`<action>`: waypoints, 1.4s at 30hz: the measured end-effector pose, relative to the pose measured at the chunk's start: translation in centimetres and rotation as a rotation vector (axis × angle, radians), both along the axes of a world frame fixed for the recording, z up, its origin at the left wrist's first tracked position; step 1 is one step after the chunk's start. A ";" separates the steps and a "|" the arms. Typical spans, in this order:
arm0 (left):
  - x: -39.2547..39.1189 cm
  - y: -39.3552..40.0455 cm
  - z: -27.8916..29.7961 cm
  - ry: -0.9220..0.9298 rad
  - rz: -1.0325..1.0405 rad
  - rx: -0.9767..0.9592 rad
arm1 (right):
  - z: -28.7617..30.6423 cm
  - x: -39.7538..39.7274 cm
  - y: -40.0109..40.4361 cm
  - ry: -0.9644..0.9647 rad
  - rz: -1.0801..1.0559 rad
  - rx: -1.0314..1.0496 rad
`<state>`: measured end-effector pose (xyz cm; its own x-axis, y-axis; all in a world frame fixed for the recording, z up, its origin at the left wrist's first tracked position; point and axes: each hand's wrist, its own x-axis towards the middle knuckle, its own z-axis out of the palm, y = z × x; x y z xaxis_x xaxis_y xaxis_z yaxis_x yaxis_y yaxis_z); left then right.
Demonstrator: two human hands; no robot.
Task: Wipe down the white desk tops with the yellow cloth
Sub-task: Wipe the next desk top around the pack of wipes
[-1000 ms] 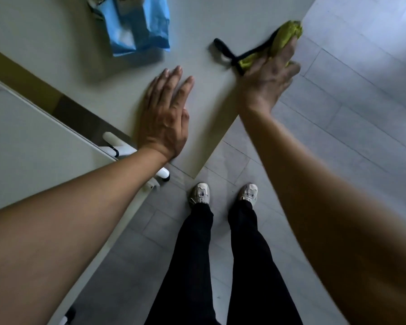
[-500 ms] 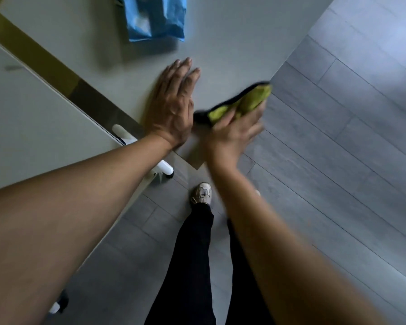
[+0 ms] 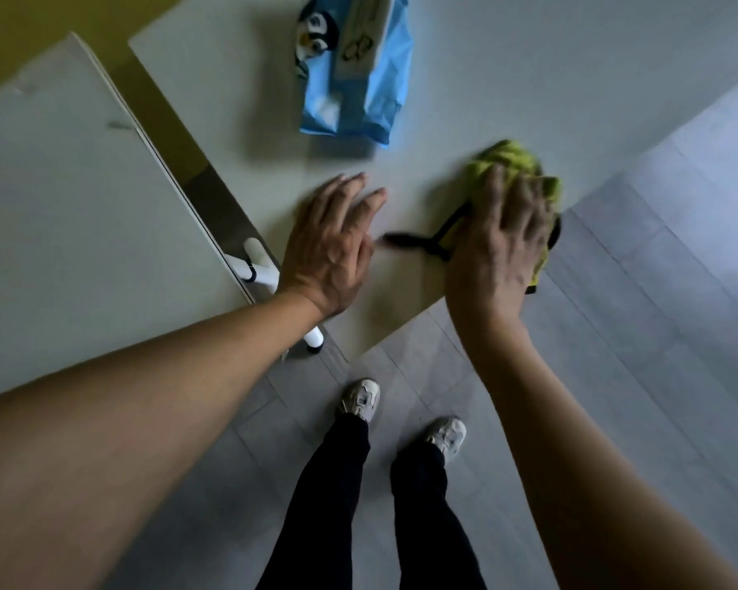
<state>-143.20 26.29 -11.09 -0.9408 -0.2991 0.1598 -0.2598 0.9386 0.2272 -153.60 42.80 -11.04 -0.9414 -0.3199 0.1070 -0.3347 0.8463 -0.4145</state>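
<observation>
Head view, looking down. The right hand (image 3: pixel 497 244) lies flat on the yellow cloth (image 3: pixel 508 161), fingers straight and pressing it onto the white worktop (image 3: pixel 508 70) near the worktop's right edge; the grip is spread over the cloth rather than pinching it. A black strip (image 3: pixel 410 241) of the cloth trails left from under the palm. The left hand (image 3: pixel 331 249) rests palm-down on the worktop just left of the strip, fingers relaxed and slightly apart. A blue bag (image 3: pixel 354 70) lies farther back. A second white worktop (image 3: pixel 60 206) stands at left. 2 pale shoes (image 3: pixel 361 400) stand on the grey floor (image 3: pixel 657 334).
</observation>
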 end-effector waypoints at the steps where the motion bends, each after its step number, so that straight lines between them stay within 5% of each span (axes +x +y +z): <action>1: -0.1 0.0 0.0 0.003 0.039 0.000 | -0.3 0.1 0.1 0.030 0.138 0.007; 8: -0.7 0.2 0.3 0.021 0.287 0.082 | -0.1 -4.7 0.5 0.022 0.562 -0.071; 19: -0.5 0.2 0.2 -0.018 0.290 0.071 | 0.3 -8.1 0.2 0.113 0.983 -0.063; 28: -0.4 1.0 0.9 -0.094 0.304 0.072 | 0.4 -8.7 -0.2 0.167 1.066 0.005; 42: -7.6 22.6 2.6 -0.073 1.265 0.382 | 3.6 -15.9 -3.2 0.067 1.646 0.118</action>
<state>-150.77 48.90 -8.49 0.0156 -0.9855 -0.1687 -0.9258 -0.0780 0.3698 -169.47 39.62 -7.41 0.4005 -0.9156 0.0348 -0.8614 -0.3892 -0.3264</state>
